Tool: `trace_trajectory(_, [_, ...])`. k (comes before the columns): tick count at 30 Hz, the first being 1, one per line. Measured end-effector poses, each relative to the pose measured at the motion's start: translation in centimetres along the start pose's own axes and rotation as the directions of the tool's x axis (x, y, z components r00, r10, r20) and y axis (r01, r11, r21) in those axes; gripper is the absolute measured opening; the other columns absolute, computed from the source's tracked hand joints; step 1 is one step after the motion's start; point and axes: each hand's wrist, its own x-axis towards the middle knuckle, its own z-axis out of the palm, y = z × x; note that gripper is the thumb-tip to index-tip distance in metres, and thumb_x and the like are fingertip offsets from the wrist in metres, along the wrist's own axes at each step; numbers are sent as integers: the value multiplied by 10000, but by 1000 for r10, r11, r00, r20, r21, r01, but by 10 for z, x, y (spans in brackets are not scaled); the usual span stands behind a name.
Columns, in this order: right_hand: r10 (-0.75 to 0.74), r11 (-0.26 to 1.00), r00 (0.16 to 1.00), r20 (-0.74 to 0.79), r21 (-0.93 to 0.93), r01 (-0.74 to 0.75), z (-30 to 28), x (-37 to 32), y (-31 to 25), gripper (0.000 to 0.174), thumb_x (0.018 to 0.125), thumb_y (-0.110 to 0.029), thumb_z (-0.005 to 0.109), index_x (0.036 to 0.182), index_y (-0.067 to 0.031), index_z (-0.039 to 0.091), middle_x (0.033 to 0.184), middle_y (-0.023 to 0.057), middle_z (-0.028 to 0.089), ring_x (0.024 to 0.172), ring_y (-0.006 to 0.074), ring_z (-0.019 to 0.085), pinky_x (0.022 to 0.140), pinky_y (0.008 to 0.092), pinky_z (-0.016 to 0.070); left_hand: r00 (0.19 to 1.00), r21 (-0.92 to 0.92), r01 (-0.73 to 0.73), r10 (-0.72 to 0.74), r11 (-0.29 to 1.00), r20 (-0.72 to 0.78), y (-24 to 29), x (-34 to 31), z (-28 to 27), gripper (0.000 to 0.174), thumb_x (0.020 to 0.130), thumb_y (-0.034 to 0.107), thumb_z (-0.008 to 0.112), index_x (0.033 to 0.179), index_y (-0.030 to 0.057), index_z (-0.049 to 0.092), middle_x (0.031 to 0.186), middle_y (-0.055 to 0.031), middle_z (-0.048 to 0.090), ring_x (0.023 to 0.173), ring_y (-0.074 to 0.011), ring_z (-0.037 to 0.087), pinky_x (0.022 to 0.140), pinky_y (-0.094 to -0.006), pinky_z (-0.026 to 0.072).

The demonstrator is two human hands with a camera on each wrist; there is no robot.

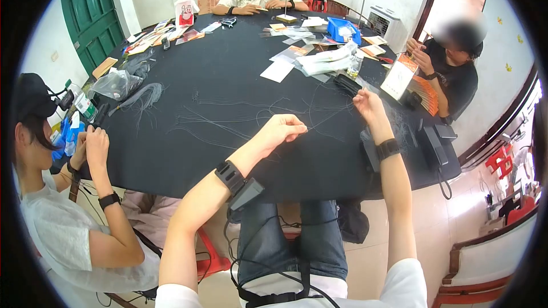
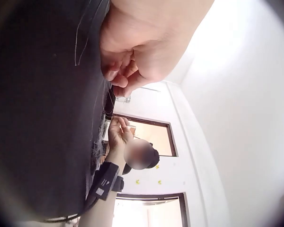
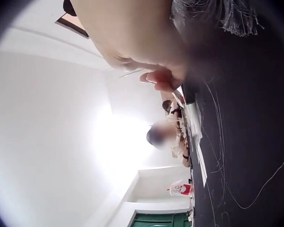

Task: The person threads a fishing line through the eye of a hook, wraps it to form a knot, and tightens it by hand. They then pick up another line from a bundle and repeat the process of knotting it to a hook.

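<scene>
Pinching thread [image 1: 331,118] with both hands [image 1: 279,130] [image 1: 369,108], blue tray [image 1: 355,37] holding whitish contents [image 1: 345,31]

strands [image 3: 240,21]: pale grey, probably | tabletop [image 1: 222,68]: black | tray [image 1: 356,36]: blue | door [image 1: 91,17]: green

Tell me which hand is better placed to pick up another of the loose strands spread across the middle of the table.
Left, most likely: the left hand is close beside those loose strands, while the right hand is farther off, near a black object.
</scene>
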Motion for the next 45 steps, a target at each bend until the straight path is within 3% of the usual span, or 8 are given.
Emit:
trace_trajectory(6, [-66,974,990,126,223,36,-5,3,0,173,938,-112,338,784,-45,379,684,39,414,598,146,386,620,290,406,1000,-16,4,-4,1000,4,1,-2,3,96,814,112,615,839,19,617,747,-3,592,582,-36,430,538,-177,347])
trace_trajectory(12, [-133,962,961,243,266,66,-10,3,-7,181,936,-97,335,771,-39,382,671,41,405,623,160,387,646,303,410,1000,-25,19,-19,1000,11,6,-2,4,102,825,108,601,849,9,604,782,-19,578,609,-41,422,569,-183,356])
trace_trajectory(17, [-142,957,975,168,275,92,-7,1,-7,167,924,-77,379,758,-58,388,636,3,385,553,102,318,560,244,343,999,-10,35,-35,999,2,7,-3,4,106,825,112,602,847,9,603,778,-19,574,614,-44,424,573,-182,357])
trace_trajectory(20, [-104,975,968,228,217,54,-17,8,-6,125,915,-67,401,792,-48,417,648,4,405,536,95,320,526,235,327,999,-8,42,-42,999,6,4,-2,3,108,824,115,605,847,9,604,774,-18,571,613,-45,423,572,-182,358])
trace_trajectory(23, [-144,988,983,111,79,136,-13,6,-5,86,911,-69,425,835,-35,449,688,20,450,522,87,325,497,231,316,998,-9,52,-52,999,17,2,-1,1,108,822,115,607,847,9,606,768,-17,569,613,-45,423,571,-181,358])
trace_trajectory(29, [-197,971,980,-11,135,197,-19,9,-3,26,912,-54,424,922,-40,443,763,70,501,523,88,345,476,232,312,997,11,74,-74,997,31,4,-3,3,105,818,112,611,845,10,610,773,-19,577,612,-46,422,569,-182,357])
trace_trajectory(41, [-286,943,954,-88,153,297,-19,9,-12,79,901,-10,415,966,-44,384,726,107,500,493,107,340,450,239,298,996,14,86,-86,996,26,4,-2,2,99,813,107,615,848,14,610,804,-33,592,609,-48,419,571,-177,359])
trace_trajectory(45, [-294,955,956,-10,37,294,-17,3,-16,139,897,-31,440,1023,-30,383,730,94,506,500,89,345,453,223,298,996,77,92,-92,993,5,5,-4,3,104,815,117,617,845,18,615,787,-24,593,611,-48,423,576,-181,363])
